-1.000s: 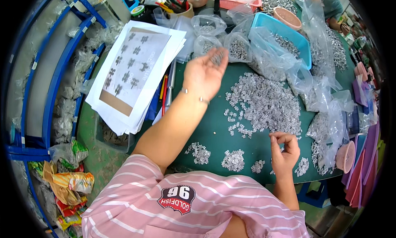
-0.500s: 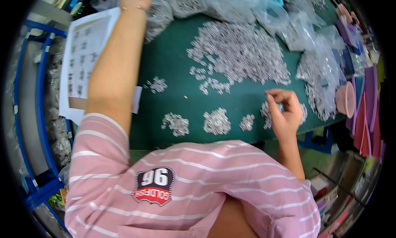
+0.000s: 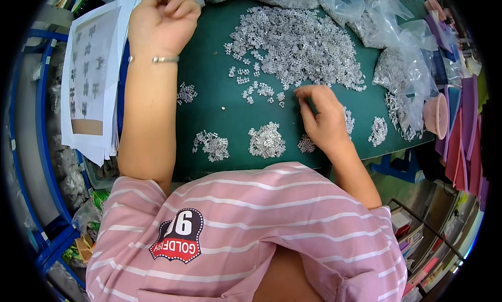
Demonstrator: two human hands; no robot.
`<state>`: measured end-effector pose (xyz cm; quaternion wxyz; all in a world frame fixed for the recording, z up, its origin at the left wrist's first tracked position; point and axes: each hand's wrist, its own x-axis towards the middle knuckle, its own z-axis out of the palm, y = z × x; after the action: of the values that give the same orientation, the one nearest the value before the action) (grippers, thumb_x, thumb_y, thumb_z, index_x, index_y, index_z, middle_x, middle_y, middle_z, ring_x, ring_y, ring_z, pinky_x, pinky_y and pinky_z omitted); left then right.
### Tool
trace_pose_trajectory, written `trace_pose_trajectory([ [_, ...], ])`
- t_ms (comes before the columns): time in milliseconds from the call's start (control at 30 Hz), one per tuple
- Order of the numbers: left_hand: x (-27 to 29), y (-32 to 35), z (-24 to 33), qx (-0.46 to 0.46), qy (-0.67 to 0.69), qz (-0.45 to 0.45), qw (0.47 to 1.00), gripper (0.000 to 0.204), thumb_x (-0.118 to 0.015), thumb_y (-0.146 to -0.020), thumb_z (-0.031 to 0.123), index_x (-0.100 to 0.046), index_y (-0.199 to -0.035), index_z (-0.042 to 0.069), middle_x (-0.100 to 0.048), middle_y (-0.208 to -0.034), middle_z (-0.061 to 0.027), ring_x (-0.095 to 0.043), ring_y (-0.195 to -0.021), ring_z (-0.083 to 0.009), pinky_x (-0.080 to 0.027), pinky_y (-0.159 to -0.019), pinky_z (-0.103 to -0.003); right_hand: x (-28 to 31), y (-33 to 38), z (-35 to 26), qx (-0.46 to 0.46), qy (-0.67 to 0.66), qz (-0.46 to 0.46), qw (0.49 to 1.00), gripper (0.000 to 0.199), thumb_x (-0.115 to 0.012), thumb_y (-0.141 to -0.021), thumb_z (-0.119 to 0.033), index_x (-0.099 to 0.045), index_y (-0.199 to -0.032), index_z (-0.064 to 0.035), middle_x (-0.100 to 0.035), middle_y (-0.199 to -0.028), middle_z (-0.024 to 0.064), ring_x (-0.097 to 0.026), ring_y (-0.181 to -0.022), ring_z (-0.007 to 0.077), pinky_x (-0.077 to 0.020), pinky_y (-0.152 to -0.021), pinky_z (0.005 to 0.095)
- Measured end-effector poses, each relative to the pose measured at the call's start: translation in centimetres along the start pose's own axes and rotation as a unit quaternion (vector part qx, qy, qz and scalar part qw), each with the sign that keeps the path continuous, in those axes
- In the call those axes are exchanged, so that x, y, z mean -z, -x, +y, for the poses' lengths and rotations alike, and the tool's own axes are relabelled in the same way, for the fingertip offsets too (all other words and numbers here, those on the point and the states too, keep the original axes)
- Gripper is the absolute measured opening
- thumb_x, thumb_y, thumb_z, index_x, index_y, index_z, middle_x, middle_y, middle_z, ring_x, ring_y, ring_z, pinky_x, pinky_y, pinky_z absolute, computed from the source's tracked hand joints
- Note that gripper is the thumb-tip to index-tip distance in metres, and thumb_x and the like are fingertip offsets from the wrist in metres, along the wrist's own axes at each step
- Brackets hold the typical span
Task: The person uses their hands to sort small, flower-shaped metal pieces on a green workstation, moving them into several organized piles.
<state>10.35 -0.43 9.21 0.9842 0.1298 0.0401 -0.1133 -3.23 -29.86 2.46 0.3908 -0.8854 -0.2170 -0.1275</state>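
Observation:
My left hand [image 3: 164,22] is raised at the upper left, beside the printed sheets. Its fingers are curled in, and whatever they may hold is hidden. My right hand [image 3: 327,116] hovers over the near right part of the table, thumb and bent forefinger apart, with no piece visible between them. Its fingertips are close to the near edge of a large heap of small silver metal pieces [image 3: 298,45]. Below it, a little pile [image 3: 306,143] is partly covered by the hand. Two more small piles, one left [image 3: 212,145] and one central [image 3: 267,140], lie along the near edge.
Clear plastic bags of metal pieces [image 3: 366,30] line the back and right of the green table [image 3: 209,113]. Printed sheets [image 3: 91,77] lie at the left. A pink cup [image 3: 435,116] stands at the right edge, near purple and red bins. A blue rack [image 3: 49,124] is at far left.
My left hand has come back toward me from the bags at the far left. My right hand has shifted left and slightly away, uncovering more of the right-hand piles.

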Motion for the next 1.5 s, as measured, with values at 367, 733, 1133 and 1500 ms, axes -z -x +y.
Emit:
trace_pose_trajectory([
  [367, 2.3, 6.9, -8.0, 0.163, -0.179, 0.11, 0.964, 0.033, -0.044, -0.097, 0.011, -0.051, -0.121, -0.009, -0.061, -0.11, -0.0179, -0.062, -0.099, -0.0256, -0.054, -0.083, -0.034, -1.9, -0.1, -0.4, -0.035, 0.032, -0.003, 0.999, 0.017, -0.068, -0.072, 0.0, -0.056, -0.084, -0.004, -0.06, -0.075, 0.0114, -0.059, -0.071, 0.0318, -0.0494, -0.064, 0.0406],
  [733, 1.8, 10.7, -11.5, 0.282, -0.174, 0.1, 0.938, 0.048, -0.038, -0.102, 0.022, -0.04, -0.131, -0.015, -0.047, -0.134, -0.031, -0.047, -0.128, -0.0398, -0.042, -0.107, -0.044, -0.7, -0.4, -1.3, -0.255, -0.48, 0.026, 0.839, 0.026, -0.064, -0.085, 0.008, -0.048, -0.102, -0.0022, -0.063, -0.092, 0.0076, -0.062, -0.085, 0.0105, -0.0503, -0.076, 0.0224],
  [1133, 0.9, 11.1, -11.1, 0.288, -0.13, 0.102, 0.943, 0.049, -0.037, -0.102, 0.023, -0.039, -0.132, -0.016, -0.046, -0.135, -0.0323, -0.047, -0.128, -0.041, -0.042, -0.107, -0.046, -0.4, -0.1, -2.2, -0.155, -0.377, 0.043, 0.912, 0.024, -0.063, -0.084, 0.01, -0.048, -0.099, -0.0027, -0.063, -0.096, 0.0103, -0.059, -0.086, 0.0117, -0.0469, -0.073, 0.0235],
  [1500, 2.7, 9.4, -9.9, 0.286, -0.11, 0.047, 0.951, 0.029, -0.056, -0.092, 0.002, -0.056, -0.119, -0.008, -0.064, -0.114, -0.0198, -0.066, -0.103, -0.0247, -0.058, -0.083, -0.03, 0.6, 0.4, -1.0, -0.224, -0.395, 0.172, 0.874, 0.017, -0.059, -0.085, 0.013, -0.05, -0.091, -0.0015, -0.061, -0.099, 0.0121, -0.059, -0.082, 0.0118, -0.0511, -0.072, 0.024],
])
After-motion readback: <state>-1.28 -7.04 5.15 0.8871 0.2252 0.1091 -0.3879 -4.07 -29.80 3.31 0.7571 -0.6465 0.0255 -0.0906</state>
